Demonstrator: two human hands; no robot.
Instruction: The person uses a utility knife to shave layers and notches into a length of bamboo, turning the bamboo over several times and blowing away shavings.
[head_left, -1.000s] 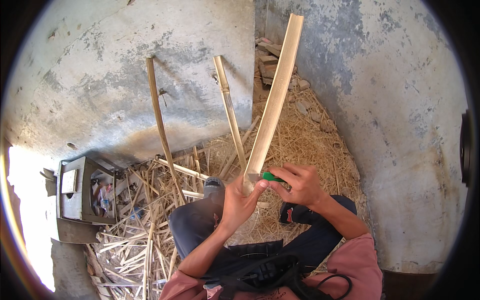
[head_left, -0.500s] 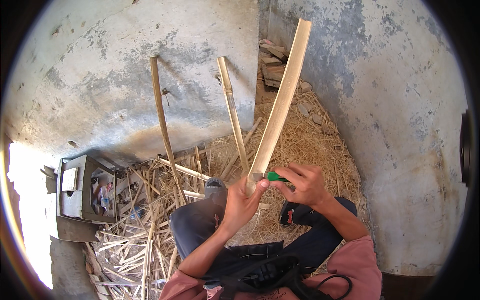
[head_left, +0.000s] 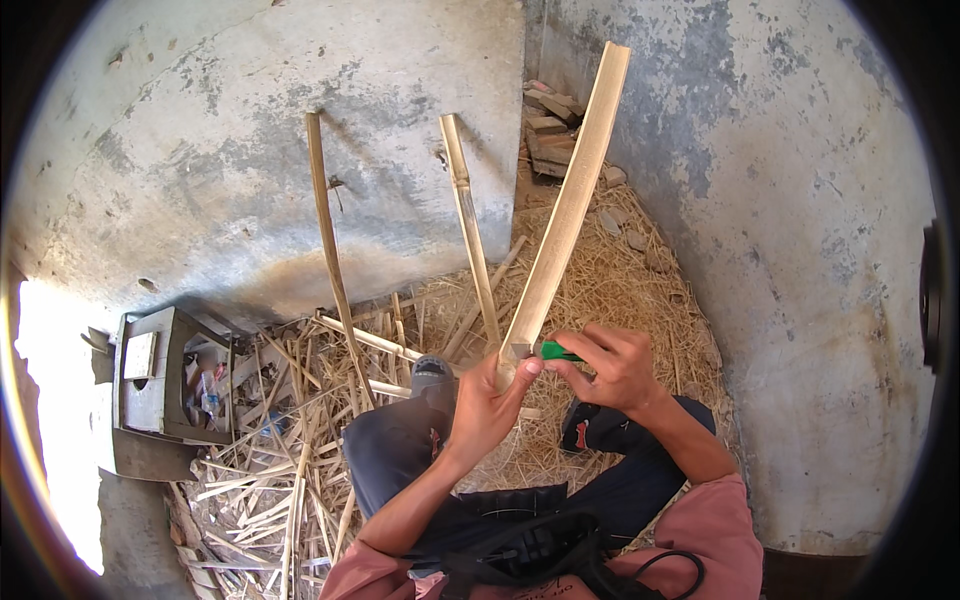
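Observation:
A long split bamboo strip point(head_left: 570, 200), pale inner side up, slants up and away from my hands, its far end raised near the wall corner. My left hand point(head_left: 485, 408) grips its near end, thumb on top. My right hand point(head_left: 617, 370) is closed round the green handle of a small tool point(head_left: 560, 351). The tool's short, flat grey blade lies across the strip just beyond my left thumb. The blade's exact contact with the bamboo is too small to make out. The strip's nearest end is partly hidden by my left hand.
Two narrower bamboo lengths point(head_left: 463, 190) point(head_left: 328, 215) lean against the wall on the left. Bamboo offcuts point(head_left: 255, 505) litter the floor at left, and shavings point(head_left: 640, 300) cover it ahead. An open box-like cabinet point(head_left: 150, 385) stands far left; broken bricks point(head_left: 550, 150) fill the corner.
The whole view has shifted slightly. Both hands, the bamboo strip and the green-handled tool keep almost the same places relative to each other.

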